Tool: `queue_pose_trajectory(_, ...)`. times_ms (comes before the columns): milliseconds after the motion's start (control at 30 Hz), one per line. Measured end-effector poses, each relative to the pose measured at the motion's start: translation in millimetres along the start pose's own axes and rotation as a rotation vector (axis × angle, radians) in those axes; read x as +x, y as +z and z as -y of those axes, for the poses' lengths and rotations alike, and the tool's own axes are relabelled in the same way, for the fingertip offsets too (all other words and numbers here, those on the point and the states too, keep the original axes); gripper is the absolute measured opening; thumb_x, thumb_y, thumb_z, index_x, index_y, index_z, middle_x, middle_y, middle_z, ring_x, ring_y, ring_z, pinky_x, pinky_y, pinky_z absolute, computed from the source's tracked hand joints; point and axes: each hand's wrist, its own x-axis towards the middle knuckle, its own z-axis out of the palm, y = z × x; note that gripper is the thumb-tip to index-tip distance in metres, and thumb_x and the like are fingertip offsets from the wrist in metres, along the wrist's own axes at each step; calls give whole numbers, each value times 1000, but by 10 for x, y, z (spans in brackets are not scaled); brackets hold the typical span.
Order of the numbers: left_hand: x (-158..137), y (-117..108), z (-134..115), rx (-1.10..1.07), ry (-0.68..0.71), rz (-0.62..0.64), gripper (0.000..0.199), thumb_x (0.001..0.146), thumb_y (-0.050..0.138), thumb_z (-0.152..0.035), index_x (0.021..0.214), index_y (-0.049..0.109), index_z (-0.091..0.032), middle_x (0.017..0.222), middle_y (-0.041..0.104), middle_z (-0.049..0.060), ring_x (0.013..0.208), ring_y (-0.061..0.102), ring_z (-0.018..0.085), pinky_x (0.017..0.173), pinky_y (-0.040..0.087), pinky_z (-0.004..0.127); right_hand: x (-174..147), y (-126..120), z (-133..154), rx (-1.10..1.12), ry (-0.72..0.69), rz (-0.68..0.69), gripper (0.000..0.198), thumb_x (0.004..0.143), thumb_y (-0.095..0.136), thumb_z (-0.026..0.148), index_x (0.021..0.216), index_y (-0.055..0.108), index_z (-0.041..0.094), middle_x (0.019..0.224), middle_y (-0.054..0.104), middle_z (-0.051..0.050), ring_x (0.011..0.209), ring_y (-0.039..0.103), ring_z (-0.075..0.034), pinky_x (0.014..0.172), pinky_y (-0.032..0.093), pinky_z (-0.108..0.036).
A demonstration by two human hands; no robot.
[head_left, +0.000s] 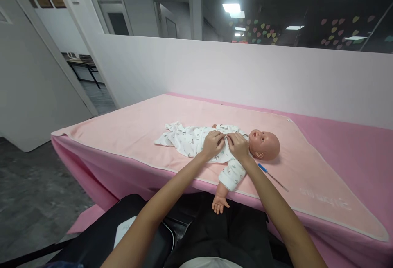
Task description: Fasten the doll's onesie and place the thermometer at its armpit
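A baby doll (264, 145) lies on its back on a pale pink blanket, its head to the right. It wears a white patterned baby outfit (188, 139). My left hand (214, 143) rests on the doll's chest, fingertips pinched at the front of the outfit. Facing it, my right hand (238, 145) pinches the cloth nearer the neck, and the fingertips of both hands almost meet. What exactly lies between the fingers is too small to make out. One doll arm (221, 196) hangs past the table edge towards me.
The pale pink blanket (129, 129) covers a table draped in darker pink cloth (353, 145). A thin stick with a blue end (263, 168) lies beside my right forearm. A white low wall (215, 71) stands behind; a black chair (135, 210) is at lower left.
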Motion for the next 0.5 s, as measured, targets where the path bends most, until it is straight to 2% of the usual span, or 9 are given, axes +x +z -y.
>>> queue_pose_trajectory(200, 4, -11, -15, -6, 0, 6, 19, 84, 42, -25, 82, 61, -20, 77, 62, 3, 74, 54, 16, 72, 41, 31, 2, -2, 9, 10, 22, 15, 20, 88, 41, 23, 79, 59, 19, 74, 64, -3, 72, 55, -14, 64, 37, -24)
queue_pose_trajectory(500, -15, -14, -53, -11, -39, -31, 21, 81, 43, -20, 100, 51, -20, 74, 60, 2, 74, 53, 17, 71, 41, 30, 9, -31, 26, 57, 40, -14, 16, 83, 44, 18, 81, 59, 19, 75, 64, -3, 73, 57, -15, 66, 39, -24)
